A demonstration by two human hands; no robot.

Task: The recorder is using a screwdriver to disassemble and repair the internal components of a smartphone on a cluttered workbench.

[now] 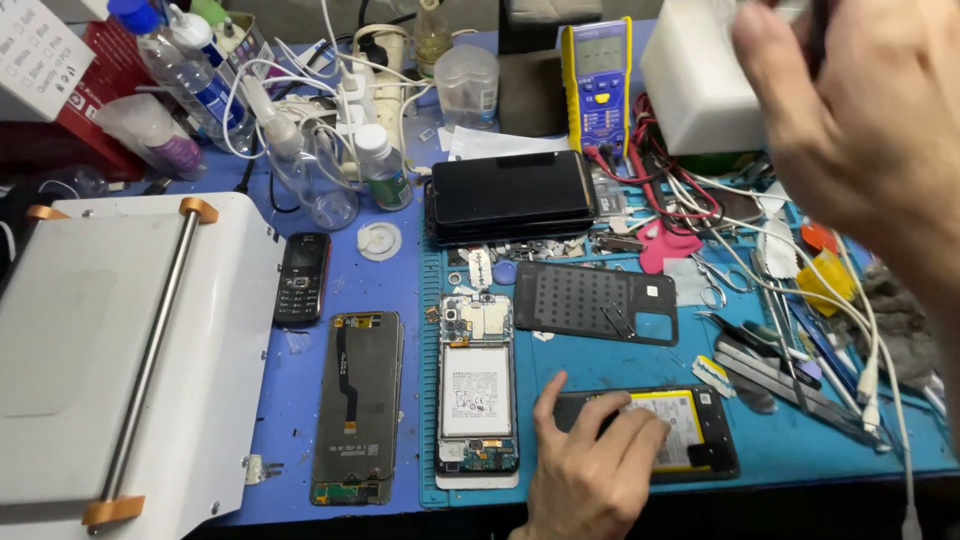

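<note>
The left hand [590, 470] lies flat, fingers spread and holding nothing, pressing down on the opened black smartphone with a yellow-labelled battery [690, 435] at the near edge of the blue worktop [770, 440]. The right hand [860, 120] is raised at the far right (blurred), and whether its grip is closed on anything cannot be told. Just left of the pressed phone lies a second opened phone with a white battery [477, 395], and beyond it a perforated black back cover [595, 300].

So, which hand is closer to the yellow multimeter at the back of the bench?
Right. The right hand is raised at the upper right, beside the yellow multimeter. The left hand rests far below, on an opened phone at the front edge.
</note>
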